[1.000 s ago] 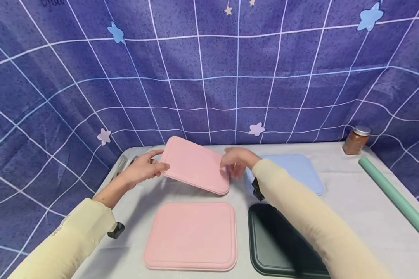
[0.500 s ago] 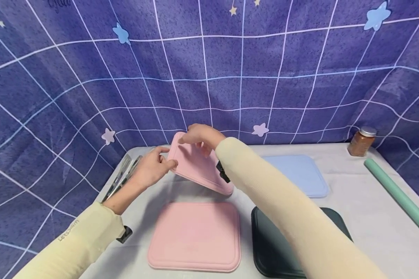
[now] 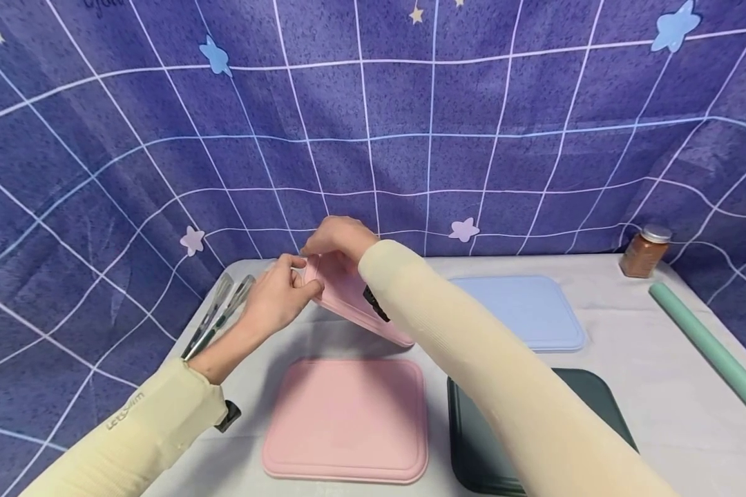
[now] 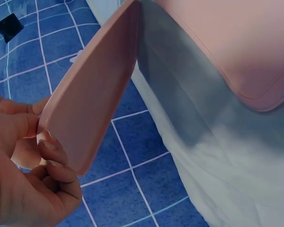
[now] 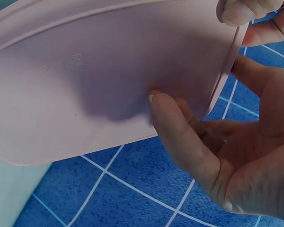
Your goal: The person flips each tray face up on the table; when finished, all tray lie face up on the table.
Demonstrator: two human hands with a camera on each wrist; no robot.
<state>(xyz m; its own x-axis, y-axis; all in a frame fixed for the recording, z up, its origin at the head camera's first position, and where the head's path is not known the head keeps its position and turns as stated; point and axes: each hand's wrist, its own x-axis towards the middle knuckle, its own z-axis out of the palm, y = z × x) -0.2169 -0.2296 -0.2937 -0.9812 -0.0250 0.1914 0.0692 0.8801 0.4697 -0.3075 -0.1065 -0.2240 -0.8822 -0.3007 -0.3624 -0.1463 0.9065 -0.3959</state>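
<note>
A pink board (image 3: 345, 293) with rounded corners and a grooved edge is held tilted near the back of the table, its left end raised. My left hand (image 3: 278, 293) pinches its left edge between thumb and fingers. At the far left corner, my right hand (image 3: 340, 235) grips the board too; in the right wrist view its thumb lies on the face of the board (image 5: 47, 109), fingers by the edge. Faint raised lettering shows there. The right forearm hides the board's right part. Another pink board (image 3: 347, 421) lies flat in front.
On the right lie a light blue board (image 3: 522, 310) and a dark green board (image 3: 475, 435), partly behind the right sleeve. Metal tongs (image 3: 214, 314) rest at the left edge. A brown jar (image 3: 645, 252) and a green roll (image 3: 709, 352) are far right. A blue curtain (image 3: 398, 166) hangs behind.
My right hand has moved left from the board's right side, across its face, to the far left corner. The left hand keeps its pinch, and the board is tilted more steeply.
</note>
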